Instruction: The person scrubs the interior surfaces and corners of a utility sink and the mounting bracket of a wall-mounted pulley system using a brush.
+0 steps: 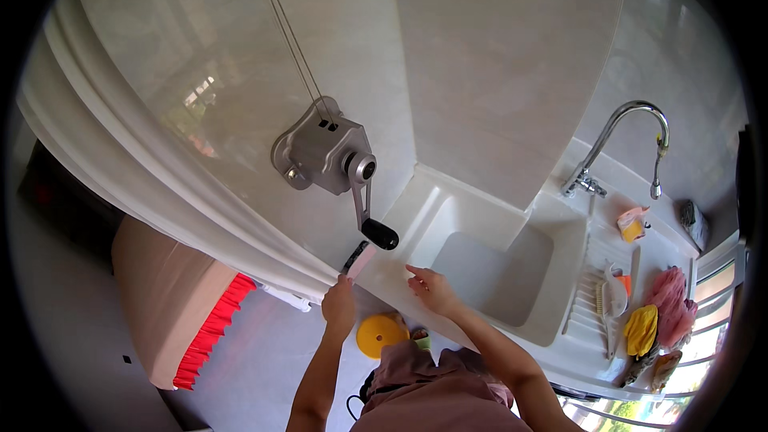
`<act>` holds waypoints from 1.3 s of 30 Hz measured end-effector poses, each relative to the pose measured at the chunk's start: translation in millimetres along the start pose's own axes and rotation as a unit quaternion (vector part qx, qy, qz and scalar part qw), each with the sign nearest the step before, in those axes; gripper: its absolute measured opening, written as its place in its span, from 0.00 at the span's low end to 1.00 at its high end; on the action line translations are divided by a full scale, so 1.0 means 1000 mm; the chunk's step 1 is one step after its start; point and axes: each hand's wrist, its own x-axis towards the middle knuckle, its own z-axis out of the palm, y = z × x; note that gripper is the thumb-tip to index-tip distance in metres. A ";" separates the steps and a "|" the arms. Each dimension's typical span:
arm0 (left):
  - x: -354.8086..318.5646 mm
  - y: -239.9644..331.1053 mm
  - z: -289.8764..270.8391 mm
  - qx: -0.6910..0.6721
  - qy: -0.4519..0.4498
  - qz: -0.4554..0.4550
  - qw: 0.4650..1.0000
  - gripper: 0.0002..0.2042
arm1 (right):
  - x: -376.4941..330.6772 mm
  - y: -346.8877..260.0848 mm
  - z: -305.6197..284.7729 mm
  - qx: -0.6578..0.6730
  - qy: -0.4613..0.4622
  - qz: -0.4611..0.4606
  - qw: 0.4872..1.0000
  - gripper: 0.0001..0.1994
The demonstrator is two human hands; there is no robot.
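Left hand (339,306) gripped a black-and-pink strip (358,259), fingers closed around its lower end; strip stood just below the wall crank's black handle (380,234), beside the sink (496,264). Right hand (433,290) hung near the sink's front edge, fingers loosely apart.
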 end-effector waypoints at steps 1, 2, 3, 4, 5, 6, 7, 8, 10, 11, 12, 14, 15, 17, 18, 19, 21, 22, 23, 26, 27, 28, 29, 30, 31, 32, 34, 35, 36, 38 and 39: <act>0.002 0.001 0.003 -0.005 0.003 0.012 1.000 0.12 | 0.001 0.002 0.001 -0.021 0.017 -0.006 1.000 0.18; 0.009 0.007 0.008 -0.005 0.003 0.011 1.000 0.12 | 0.003 0.003 0.004 -0.042 0.035 -0.012 0.998 0.18; 0.020 0.021 0.008 0.001 0.023 0.051 0.998 0.13 | 0.006 0.002 0.007 -0.041 0.033 -0.010 0.999 0.18; 0.026 0.029 0.008 0.008 0.042 0.092 0.995 0.14 | 0.011 0.000 0.008 -0.038 0.036 -0.017 0.998 0.18; 0.026 0.030 0.006 0.009 0.041 0.090 0.995 0.14 | 0.013 -0.002 0.011 -0.034 0.038 -0.026 0.998 0.18; 0.027 0.034 0.005 0.010 0.034 0.092 0.995 0.14 | 0.014 -0.003 0.010 -0.034 0.038 -0.024 0.998 0.18; 0.026 0.037 0.003 0.012 0.028 0.092 0.995 0.14 | 0.014 -0.004 0.008 -0.028 0.031 -0.026 0.999 0.18; 0.019 0.033 -0.003 0.012 0.027 0.093 0.995 0.14 | 0.014 -0.006 0.006 -0.021 0.023 -0.029 0.999 0.18; 0.000 0.015 -0.016 0.022 -0.027 0.003 0.999 0.15 | 0.003 -0.007 -0.009 0.005 0.027 0.003 1.000 0.18; -0.001 0.009 -0.016 0.023 -0.028 0.004 0.999 0.15 | -0.001 -0.005 -0.016 0.031 0.025 0.031 0.999 0.17; -0.005 0.005 -0.018 0.026 -0.032 -0.002 0.999 0.15 | -0.002 0.001 -0.020 0.032 0.024 0.031 0.999 0.17; 0.001 0.012 -0.015 0.013 -0.008 0.017 1.000 0.14 | 0.000 0.014 -0.025 -0.013 0.049 0.057 0.997 0.17; 0.010 0.018 -0.006 0.014 -0.004 0.007 1.000 0.14 | 0.003 0.005 -0.022 -0.010 0.039 0.051 0.998 0.17; 0.032 0.029 0.016 0.036 0.091 0.109 0.989 0.13 | 0.013 -0.019 -0.018 0.017 0.018 0.037 0.999 0.16; 0.031 0.030 0.017 0.036 0.091 0.107 0.989 0.13 | 0.015 -0.020 -0.018 0.017 0.016 0.036 0.999 0.16; 0.027 0.029 0.018 0.036 0.094 0.113 0.989 0.13 | 0.018 -0.021 -0.018 0.033 0.011 0.017 0.999 0.16; 0.014 0.023 0.010 0.039 0.096 0.119 0.987 0.13 | 0.017 -0.013 -0.024 0.050 0.007 -0.002 0.999 0.16; 0.001 0.021 -0.002 0.045 0.048 0.060 0.996 0.14 | 0.011 -0.002 -0.034 0.057 0.024 0.010 0.998 0.16; -0.012 0.016 -0.012 0.054 0.001 -0.007 0.999 0.14 | 0.004 0.006 -0.040 0.067 0.035 0.020 0.997 0.16; -0.022 0.008 -0.014 0.043 0.010 -0.042 0.998 0.14 | -0.007 0.022 -0.058 0.017 0.027 0.079 0.996 0.16; -0.020 0.006 -0.005 0.045 0.013 -0.051 0.998 0.14 | -0.009 0.014 -0.057 0.020 0.018 0.076 0.997 0.16; -0.005 0.001 0.010 0.050 0.064 0.001 0.997 0.14 | -0.005 0.000 -0.055 0.015 0.004 0.064 0.998 0.15; 0.009 0.003 0.022 0.055 0.110 0.058 0.991 0.15 | -0.001 -0.009 -0.053 0.010 -0.004 0.057 0.998 0.15; 0.020 0.016 0.029 0.055 0.110 0.058 0.991 0.15 | 0.002 -0.010 -0.049 0.010 -0.004 0.057 0.998 0.15; 0.030 0.030 0.033 0.051 0.119 0.082 0.988 0.14 | 0.005 -0.013 -0.044 0.048 -0.016 0.036 0.998 0.15; 0.032 0.036 0.033 0.048 0.128 0.105 0.985 0.14 | 0.007 -0.014 -0.039 0.086 -0.028 0.015 0.996 0.15; 0.016 0.037 0.030 0.039 0.119 0.083 0.989 0.14 | -0.003 0.000 -0.051 0.097 -0.006 0.012 0.995 0.15; 0.007 0.033 0.026 0.033 0.114 0.061 0.991 0.14 | -0.009 0.008 -0.059 0.110 0.015 0.005 0.994 0.15; -0.004 0.018 0.019 0.036 0.063 -0.018 0.997 0.16 | -0.018 0.015 -0.070 0.097 0.022 0.019 0.995 0.14; -0.025 0.002 0.002 0.059 0.032 -0.052 0.996 0.19 | -0.037 0.031 -0.099 0.085 0.039 0.036 0.995 0.14; -0.029 0.003 -0.004 0.060 0.030 -0.050 0.996 0.19 | -0.048 0.035 -0.111 0.057 0.053 0.087 0.993 0.14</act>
